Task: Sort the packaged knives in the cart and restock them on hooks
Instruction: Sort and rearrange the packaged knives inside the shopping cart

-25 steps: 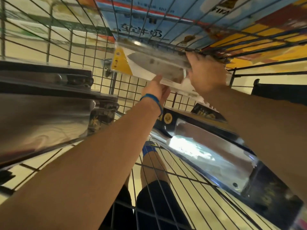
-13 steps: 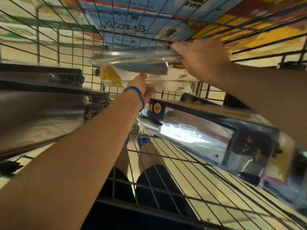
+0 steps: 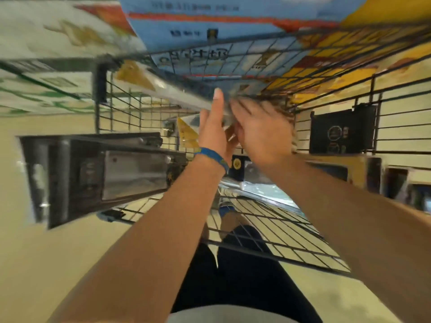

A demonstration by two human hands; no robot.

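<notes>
Centrally, our left hand (image 3: pixel 213 131) holds its fingers (image 3: pixel 218 99) straight and together, pressed flat against the near end of the clear packaged knife (image 3: pixel 168 89). Our right hand (image 3: pixel 258 134) sits just beside it at the same end of the pack. Its fingers are smeared by blur, so we cannot tell whether they curl round the pack. The pack runs leftward from the fingers, tilted, with its yellow corner at the far end, close to the upper wire of the cart (image 3: pixel 279 231). Just below the fingers stands a second pack (image 3: pixel 186 134) with a yellow triangle. Further left and lower lies a black boxed cleaver (image 3: pixel 105 173). Beneath our wrists another wrapped knife (image 3: pixel 263 187) rests on the cart's wire floor.
</notes>
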